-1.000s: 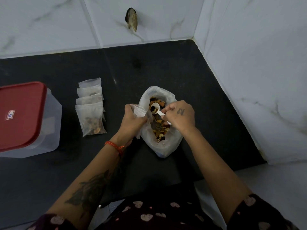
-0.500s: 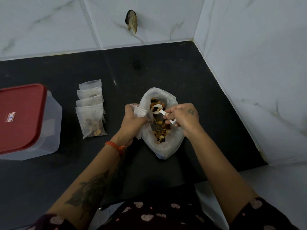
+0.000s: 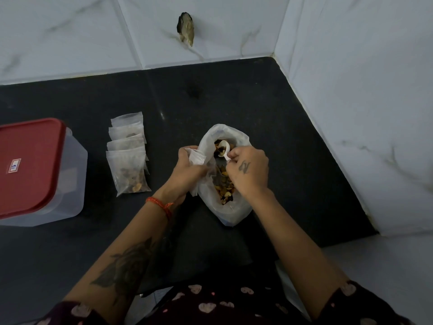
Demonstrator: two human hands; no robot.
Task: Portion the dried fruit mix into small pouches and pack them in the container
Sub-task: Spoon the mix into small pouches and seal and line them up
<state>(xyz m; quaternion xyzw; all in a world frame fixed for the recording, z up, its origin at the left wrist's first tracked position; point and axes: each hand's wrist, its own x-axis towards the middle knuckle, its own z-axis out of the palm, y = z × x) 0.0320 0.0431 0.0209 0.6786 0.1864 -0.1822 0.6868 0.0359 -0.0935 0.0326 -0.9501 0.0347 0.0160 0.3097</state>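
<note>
A big clear plastic bag of dried fruit mix lies open on the black counter. My left hand grips a small white pouch beside the bag's left rim. My right hand pinches the handle of a small white spoon, whose bowl sits over the fruit at the bag's far end. Several filled pouches lie overlapped in a row to the left. Further left stands a clear container with a red lid on it.
White marble-tiled walls close the counter at the back and right, meeting in a corner. A rough hole shows in the back wall. Black counter stretches behind the bag. The counter's front edge runs below my arms.
My right hand has turned and moved slightly left over the bag, and the spoon's bowl now sits a little farther up in the fruit. My left hand keeps holding the pouch.
</note>
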